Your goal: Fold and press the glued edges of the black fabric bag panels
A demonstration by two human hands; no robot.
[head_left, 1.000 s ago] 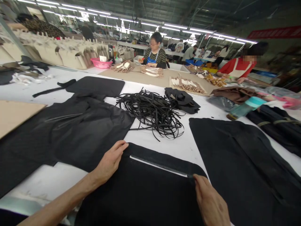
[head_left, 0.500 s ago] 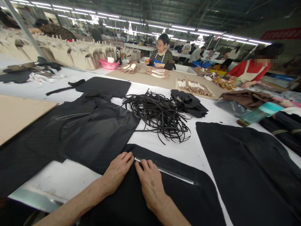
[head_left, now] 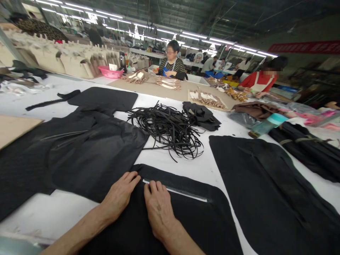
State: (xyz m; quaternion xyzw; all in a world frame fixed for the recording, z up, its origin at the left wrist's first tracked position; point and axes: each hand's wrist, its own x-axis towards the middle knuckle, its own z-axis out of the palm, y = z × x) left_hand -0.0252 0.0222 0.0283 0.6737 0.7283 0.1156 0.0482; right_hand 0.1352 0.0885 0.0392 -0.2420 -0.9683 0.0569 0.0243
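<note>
A black fabric panel (head_left: 191, 219) with rounded corners lies in front of me. Near its far edge runs a long narrow slot (head_left: 190, 196) that shows white; whether this is tape or the table below, I cannot tell. At the slot's left end my left hand (head_left: 120, 189) has its bent fingers closed on the panel. My right hand (head_left: 158, 207) sits just right of it, fingers together and curled at the slot's near edge. Both thumbs are mostly hidden. Touching the panel on the left is a larger black piece (head_left: 101, 152) with a similar slit.
Beyond my hands lies a tangle of thin black strips (head_left: 170, 127) beside crumpled black cloth (head_left: 202, 115). Another black panel (head_left: 247, 177) is at right, near a teal-lidded bottle (head_left: 267, 125). Two co-workers (head_left: 172, 65) work across the table. Beige bags (head_left: 71, 60) stand back left.
My view has turned slightly right, so everything sits further left. My left hand has drawn a little away from the slot's end; the right hand stays at the slot.
</note>
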